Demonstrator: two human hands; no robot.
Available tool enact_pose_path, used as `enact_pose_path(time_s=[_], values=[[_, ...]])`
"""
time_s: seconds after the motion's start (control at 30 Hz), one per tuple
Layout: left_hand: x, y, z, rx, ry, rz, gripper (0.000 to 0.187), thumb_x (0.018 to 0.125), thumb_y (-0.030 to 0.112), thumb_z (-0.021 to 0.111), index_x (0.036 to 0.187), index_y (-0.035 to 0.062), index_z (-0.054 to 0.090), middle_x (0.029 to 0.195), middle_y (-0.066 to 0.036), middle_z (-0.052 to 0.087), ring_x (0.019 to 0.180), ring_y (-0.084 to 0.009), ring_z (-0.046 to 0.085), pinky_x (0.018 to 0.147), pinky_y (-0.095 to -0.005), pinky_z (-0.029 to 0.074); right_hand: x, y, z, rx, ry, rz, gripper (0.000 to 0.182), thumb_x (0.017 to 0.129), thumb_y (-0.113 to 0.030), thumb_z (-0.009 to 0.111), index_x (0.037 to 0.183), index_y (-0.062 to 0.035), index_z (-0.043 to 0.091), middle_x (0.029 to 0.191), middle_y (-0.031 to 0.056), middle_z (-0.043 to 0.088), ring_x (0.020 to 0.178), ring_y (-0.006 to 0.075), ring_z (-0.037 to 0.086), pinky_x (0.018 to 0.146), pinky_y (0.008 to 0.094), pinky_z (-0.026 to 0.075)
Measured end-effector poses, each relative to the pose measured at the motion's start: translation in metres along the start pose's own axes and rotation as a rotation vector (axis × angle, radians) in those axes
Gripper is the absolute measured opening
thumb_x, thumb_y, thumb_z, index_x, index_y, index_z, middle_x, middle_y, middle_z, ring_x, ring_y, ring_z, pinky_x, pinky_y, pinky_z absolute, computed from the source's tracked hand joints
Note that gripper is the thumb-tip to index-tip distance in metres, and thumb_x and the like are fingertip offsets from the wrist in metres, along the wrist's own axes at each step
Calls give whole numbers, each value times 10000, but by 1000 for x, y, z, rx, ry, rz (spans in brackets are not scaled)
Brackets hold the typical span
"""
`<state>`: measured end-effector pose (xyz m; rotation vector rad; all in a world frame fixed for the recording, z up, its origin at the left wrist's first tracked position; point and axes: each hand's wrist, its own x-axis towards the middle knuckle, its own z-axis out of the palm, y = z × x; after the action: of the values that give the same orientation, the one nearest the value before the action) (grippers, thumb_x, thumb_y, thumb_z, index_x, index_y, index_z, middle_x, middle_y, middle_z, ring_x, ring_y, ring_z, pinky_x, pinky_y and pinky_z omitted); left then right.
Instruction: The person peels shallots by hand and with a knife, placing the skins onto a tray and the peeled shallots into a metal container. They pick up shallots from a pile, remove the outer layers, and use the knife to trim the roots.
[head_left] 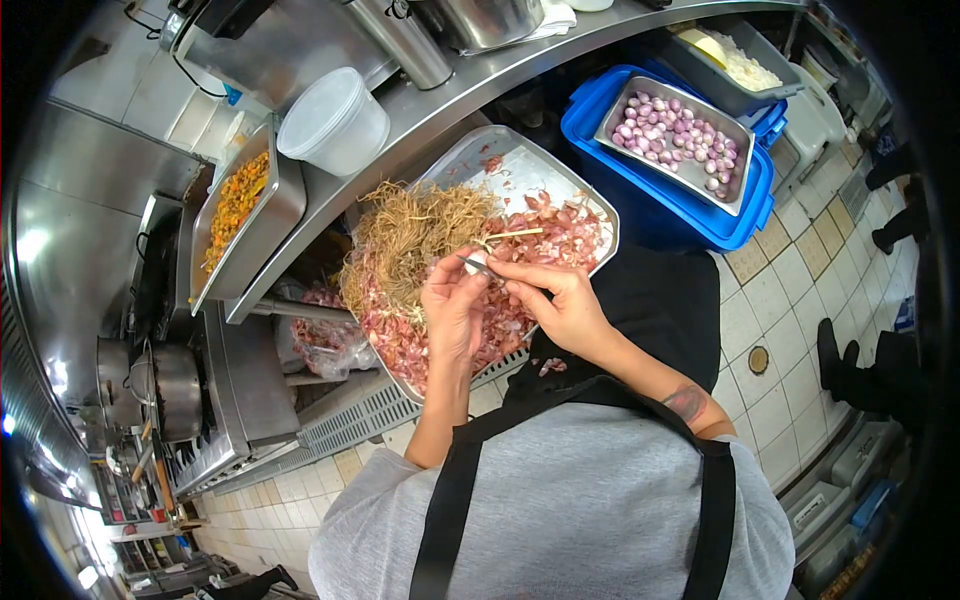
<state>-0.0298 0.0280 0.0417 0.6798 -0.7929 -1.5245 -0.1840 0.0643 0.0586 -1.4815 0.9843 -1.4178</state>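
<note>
Over a large metal tray point(606, 206) my two hands meet. My left hand point(453, 306) is closed, pinching a small pale shallot point(477, 259) in its fingertips. From the closed fingers of my right hand point(556, 298) a small knife point(470, 263) reaches across to the shallot; its handle is hidden in the grip. A dry straw-like stalk point(516, 235) sticks out just above the fingers. Beneath lie reddish shallot skins point(400, 345) and a tangled heap of dry stalks and roots point(420, 235).
At upper right, peeled shallots point(675, 130) fill part of a steel pan point(738, 195) on a blue lid point(590, 130). A white plastic tub point(333, 125) and a pan of chopped orange food point(237, 210) stand on the steel counter point(480, 85). Another person's legs point(875, 370) show at right.
</note>
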Motion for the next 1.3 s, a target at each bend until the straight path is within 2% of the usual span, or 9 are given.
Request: enact_pose_path(time_s=[0.2, 0.3, 0.33, 0.63, 0.87, 0.97, 1.07, 1.17, 1.3], values=[[-1, 6, -2, 42, -25, -11, 355, 710, -117, 637, 1042, -15, 561, 1056, -120, 590, 950, -166, 584, 837, -269, 491, 0, 7, 0, 102, 2, 18, 267, 870, -69, 532, 1128, -57, 600, 701, 46, 614, 574, 66, 523, 534, 220, 433], [-4, 17, -2, 92, -145, -41, 386, 690, -108, 661, 1053, -23, 565, 1067, -117, 586, 965, -170, 579, 848, -274, 483, 5, 5, -15, 482, -46, 361, 278, 896, -104, 505, 1162, -74, 580, 646, -4, 563, 510, 34, 462, 456, 176, 371], [-6, 19, -2, 112, -199, -53, 398, 683, -105, 669, 1059, -26, 566, 1071, -115, 585, 971, -172, 577, 854, -277, 479, 10, 14, -19, 448, -32, 325, 290, 913, -133, 487, 1190, -84, 557, 639, -26, 537, 476, 11, 405, 419, 143, 310], [-7, 21, -1, 245, -186, -33, 442, 651, -119, 682, 1070, -34, 568, 1125, -111, 555, 1001, -188, 561, 884, -307, 462, 3, -4, -16, 344, -48, 248, 317, 894, -88, 508, 1206, -40, 535, 753, -7, 578, 645, 32, 502, 559, 182, 419], [-10, 33, 10, 446, -200, 6, 474, 663, -137, 638, 1118, -48, 538, 1093, -116, 558, 979, -164, 558, 875, -289, 465, 0, -1, -15, 128, -189, 68, 331, 860, -61, 526, 1190, -62, 553, 869, 49, 657, 643, 59, 523, 619, 229, 459], [-12, 39, 9, 557, -227, 1, 491, 661, -132, 633, 1134, -55, 525, 1067, -116, 569, 972, -155, 558, 867, -283, 467, 2, -12, -20, 110, -226, 146, 313, 850, -54, 533, 1160, -70, 576, 933, 67, 665, 650, 66, 531, 637, 241, 465], [-14, 42, 9, 586, -247, -13, 501, 662, -133, 632, 1144, -57, 515, 1059, -118, 575, 972, -161, 565, 862, -280, 471, 1, -7, -20, 93, -218, 99, 287, 864, -63, 522, 1141, -79, 596, 894, 65, 664, 646, 61, 526, 637, 228, 463], [-15, 41, 10, 534, -242, -19, 510, 669, -134, 637, 1155, -54, 503, 1076, -131, 572, 976, -178, 577, 859, -284, 480, 4, -7, -26, 141, -243, 253, 279, 881, -79, 509, 1148, -69, 591, 861, 60, 659, 649, 53, 524, 640, 211, 460], [-15, 38, 14, 376, -188, -9, 497, 694, -120, 637, 1165, -44, 496, 1077, -134, 573, 985, -191, 579, 860, -291, 484, 6, 12, -23, 256, 12, 191, 282, 899, -89, 487, 1164, -30, 567, 765, 18, 614, 632, 50, 521, 590, 207, 448]])
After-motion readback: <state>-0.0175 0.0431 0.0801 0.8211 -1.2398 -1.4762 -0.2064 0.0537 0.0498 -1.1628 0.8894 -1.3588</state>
